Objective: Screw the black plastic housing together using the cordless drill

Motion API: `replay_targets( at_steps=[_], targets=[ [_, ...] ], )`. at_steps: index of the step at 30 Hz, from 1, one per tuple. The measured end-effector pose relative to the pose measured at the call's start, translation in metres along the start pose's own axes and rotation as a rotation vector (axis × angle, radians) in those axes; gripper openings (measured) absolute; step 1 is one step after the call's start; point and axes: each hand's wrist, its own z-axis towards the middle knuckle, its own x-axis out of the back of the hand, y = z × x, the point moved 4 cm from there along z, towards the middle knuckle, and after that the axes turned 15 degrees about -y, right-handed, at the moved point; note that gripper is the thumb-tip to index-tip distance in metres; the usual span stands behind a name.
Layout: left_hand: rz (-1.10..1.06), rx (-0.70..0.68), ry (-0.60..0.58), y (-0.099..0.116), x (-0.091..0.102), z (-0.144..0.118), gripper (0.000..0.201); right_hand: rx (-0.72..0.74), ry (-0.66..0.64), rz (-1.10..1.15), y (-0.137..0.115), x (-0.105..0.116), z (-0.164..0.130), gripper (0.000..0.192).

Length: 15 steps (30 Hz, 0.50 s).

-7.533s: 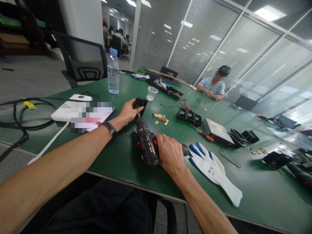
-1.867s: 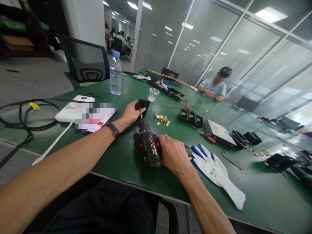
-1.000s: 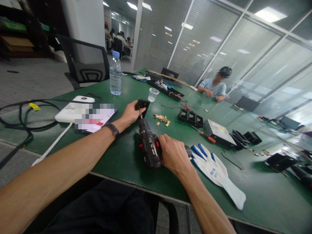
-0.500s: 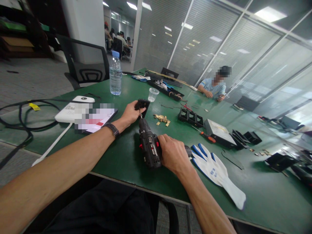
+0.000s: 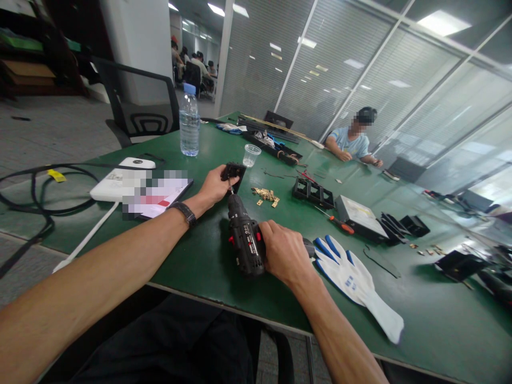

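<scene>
My right hand [image 5: 285,248] is closed round the handle of a black cordless drill [image 5: 246,240] with red buttons, lying on its side low over the green table [image 5: 192,266]. Its bit reaches a small black plastic part [image 5: 237,175], which my left hand [image 5: 216,185] grips by its near side. The exact contact at the bit's tip is too small to make out. Just right of the part lies a pile of small brass-coloured metal pieces [image 5: 267,196]. Beyond the part stands a clear plastic cup [image 5: 252,154].
A white and blue glove [image 5: 352,277] lies right of the drill. Farther right are a black frame [image 5: 312,193], a screwdriver [image 5: 340,224] and a pale box [image 5: 360,217]. On the left stand a water bottle [image 5: 189,122], a white device [image 5: 120,181] and a phone-like screen [image 5: 164,200]. Another person [image 5: 354,140] sits across.
My hands, the drill and the black part look unmoved. Across the table, the other person's head has shifted slightly left and one hand has moved to the right.
</scene>
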Motion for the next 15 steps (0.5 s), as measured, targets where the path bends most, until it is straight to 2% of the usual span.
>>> replay_targets(
  at_steps=[10, 15],
  targets=[
    [0.025, 0.015, -0.012, 0.0001, 0.0, 0.0001, 0.039, 0.009, 0.023, 0.01, 0.0005, -0.0012, 0.0009, 0.02],
    [0.025, 0.001, -0.014, 0.0, -0.0001, 0.0003, 0.037, -0.007, -0.016, 0.001, -0.0003, 0.0002, 0.0005, 0.021]
  ],
)
